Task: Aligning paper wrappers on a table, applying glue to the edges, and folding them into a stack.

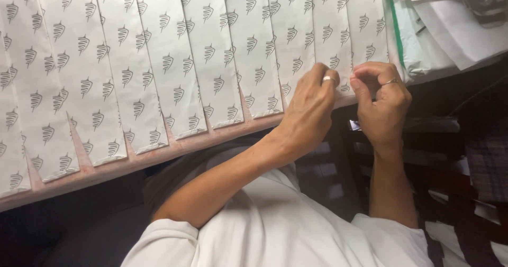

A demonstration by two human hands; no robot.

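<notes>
long white paper strips (174, 61) carry repeating grey striped emblems; beneath them lies a pink board edge (159, 153). right of the strips, a green-edged white sheet (405, 39).

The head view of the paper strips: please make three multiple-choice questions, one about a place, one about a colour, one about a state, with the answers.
1. Where are both hands working?
A. at the left end of the row
B. at the lower edge of the right-end strips
C. on the paper stack

2. What colour are the strips?
A. white with grey motifs
B. plain yellow
C. black

3. How do the strips lie?
A. rolled up
B. flat, side by side
C. crumpled

Answers: 1 B, the left hand and right hand pinch at the strips there; 2 A, grey motifs repeat on white; 3 B, they lie flat on the table.
</notes>
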